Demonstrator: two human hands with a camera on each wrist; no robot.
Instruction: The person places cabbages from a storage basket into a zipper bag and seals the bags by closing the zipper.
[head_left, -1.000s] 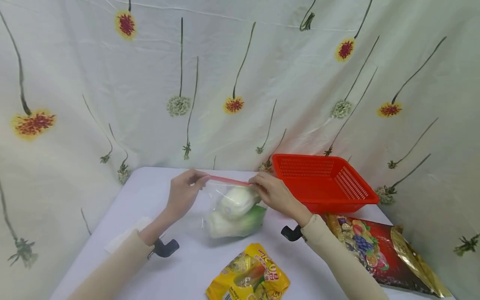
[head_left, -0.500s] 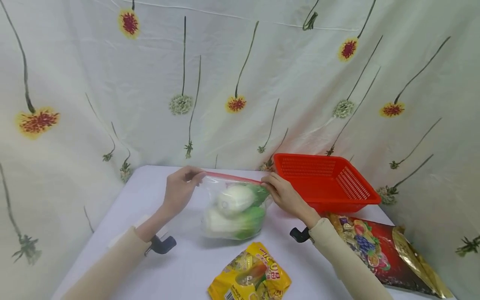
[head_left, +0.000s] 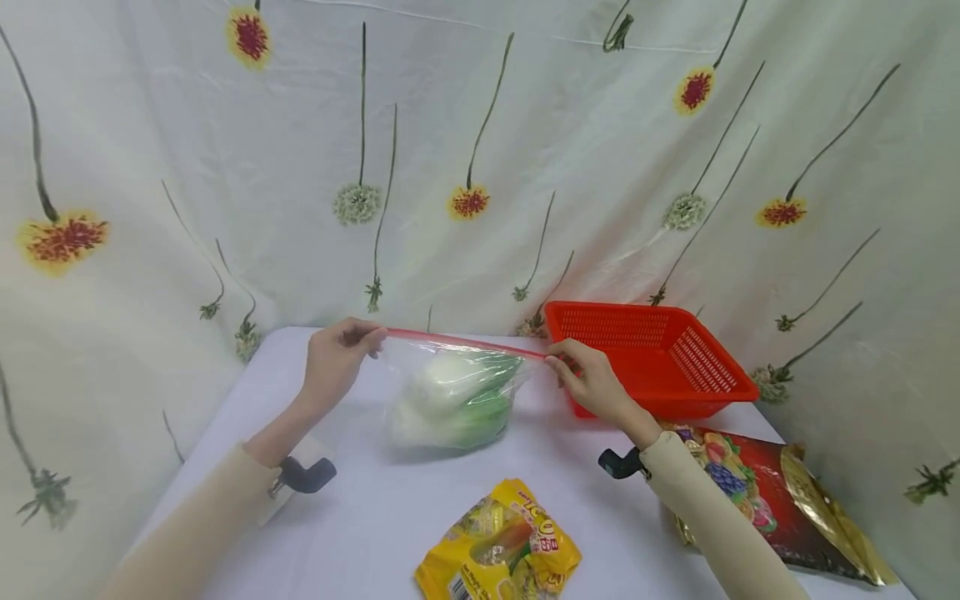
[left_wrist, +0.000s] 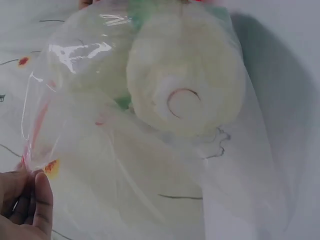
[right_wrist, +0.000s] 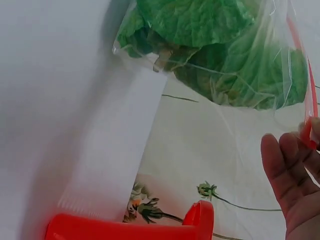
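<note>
A clear zip bag point(head_left: 390, 367) with a red strip along its top hangs between my two hands. Inside lie white-stemmed, green-leaved cabbages point(head_left: 457, 400); their pale bases face left and the leaves point(right_wrist: 240, 70) face right. My left hand point(head_left: 333, 360) pinches the left end of the red strip between thumb and fingers. At the strip's right end my right hand point(head_left: 592, 383) pinches the other corner. The strip is stretched taut and slopes slightly down to the right. Whether the bag's bottom touches the table cannot be told.
A red plastic basket point(head_left: 630, 367) stands at the back right, just behind my right hand. A yellow candy bag point(head_left: 498, 546) lies in front on the white table point(head_left: 360, 517). A red and gold fruit-printed package point(head_left: 772, 500) lies at right, partly behind my sleeve. Flowered cloth hangs behind.
My hands have moved apart, the left one leftward and the right one rightward along the red strip. More of the strip shows between them, and the bag of cabbages sits a little higher.
</note>
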